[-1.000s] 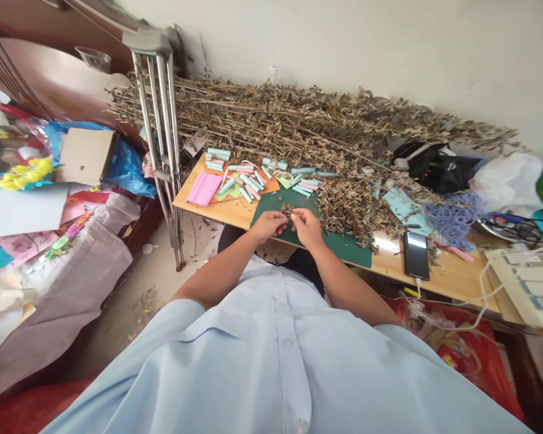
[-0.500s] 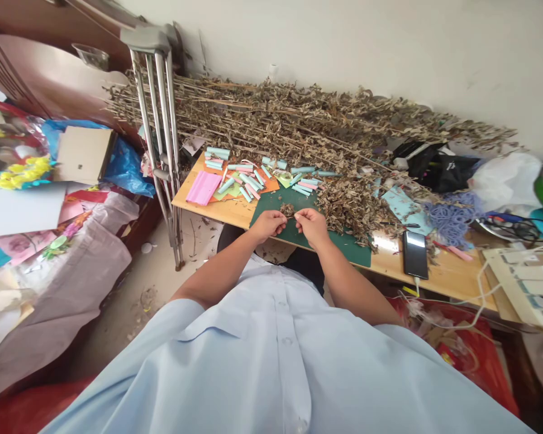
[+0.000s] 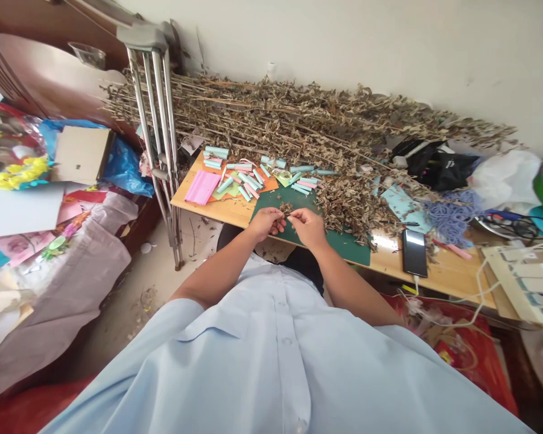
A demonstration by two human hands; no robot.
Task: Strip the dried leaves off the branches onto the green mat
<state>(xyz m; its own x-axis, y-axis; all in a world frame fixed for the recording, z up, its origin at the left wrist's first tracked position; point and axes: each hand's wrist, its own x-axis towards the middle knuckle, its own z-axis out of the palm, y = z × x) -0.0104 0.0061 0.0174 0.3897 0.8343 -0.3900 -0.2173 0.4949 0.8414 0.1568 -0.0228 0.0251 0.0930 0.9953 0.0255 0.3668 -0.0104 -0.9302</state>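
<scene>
Over the near edge of a dark green mat (image 3: 350, 248), my two hands work close together. My left hand (image 3: 266, 223) is closed in a pinch, with a small brown bit of dried leaf at its fingertips. Thumb and forefinger of my right hand (image 3: 308, 226) are pinched just beside it, at the same bit; the fingers partly hide it. Just beyond the fingertips lies a small heap of crumbled leaves (image 3: 286, 207). A larger pile of dried leaves (image 3: 350, 205) covers the right part of the mat.
Long dried leafy stalks (image 3: 262, 114) lie along the wall. Blue and pink paper rolls (image 3: 251, 178) and a pink paper stack (image 3: 203, 188) are on the table's left. A phone (image 3: 414, 253) with a cable lies right. Metal crutches (image 3: 160, 120) stand at the left corner.
My right hand has moved slightly left, bringing its fingertips closer to my left hand's. The left fingers have shifted a little up toward the small heap.
</scene>
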